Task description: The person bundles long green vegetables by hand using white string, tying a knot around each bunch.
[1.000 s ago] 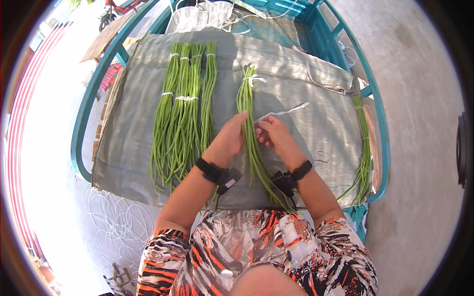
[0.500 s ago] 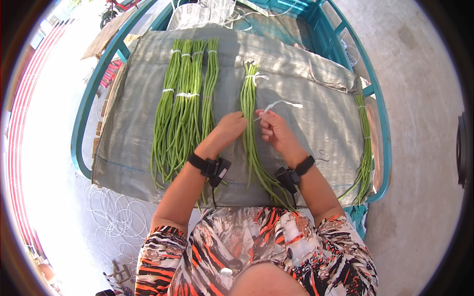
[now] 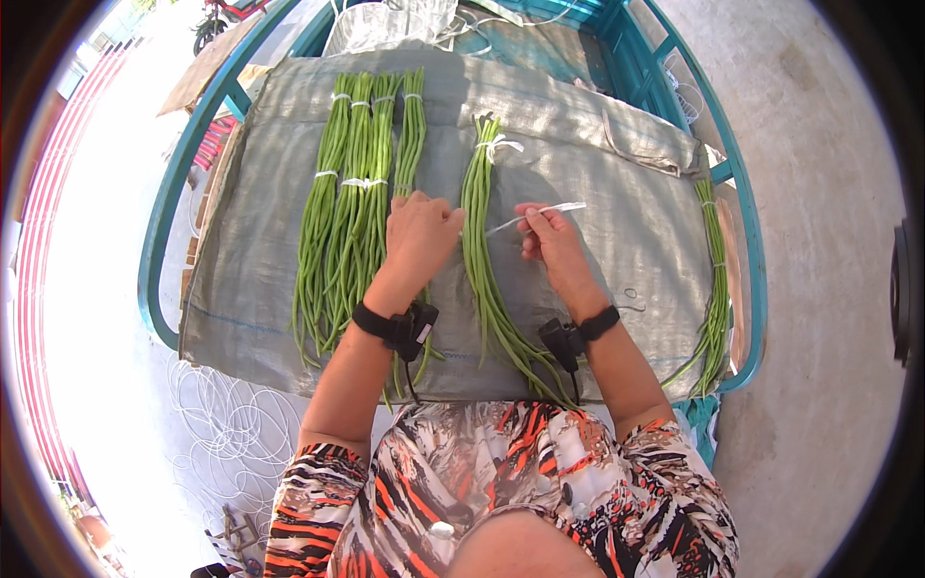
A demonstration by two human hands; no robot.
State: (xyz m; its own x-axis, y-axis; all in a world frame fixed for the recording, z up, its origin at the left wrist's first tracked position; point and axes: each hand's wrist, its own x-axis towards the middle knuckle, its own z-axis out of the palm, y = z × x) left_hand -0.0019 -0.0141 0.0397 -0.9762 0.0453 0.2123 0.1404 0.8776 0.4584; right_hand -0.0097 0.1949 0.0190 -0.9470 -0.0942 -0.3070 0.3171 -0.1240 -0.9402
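Note:
A bundle of long green beans [image 3: 476, 212] lies lengthwise on the grey woven sheet, with a white tie [image 3: 497, 144] knotted near its upper end. On the bundle's right, my right hand [image 3: 551, 241] pinches a thin white strip [image 3: 564, 206] whose loose end points right. The strip's other part runs to the beans at mid-length. My left hand [image 3: 421, 231] is closed just left of the bundle; whatever its fingers hold is hidden. Beside that hand, several tied bean bundles [image 3: 358, 154] lie side by side, banded in white.
The grey sheet [image 3: 597, 241] covers a teal metal cart frame [image 3: 747, 241]. Another bean bundle [image 3: 713, 241] lies along its right edge. A white bag [image 3: 385, 27] sits in the cart's far part. Tangled white cord [image 3: 231, 424] lies on the ground at lower left.
My left hand has moved left, away from the bundle's edge. My right hand has shifted slightly right, and the strip between it and the beans looks straighter. The bundle has shifted slightly left.

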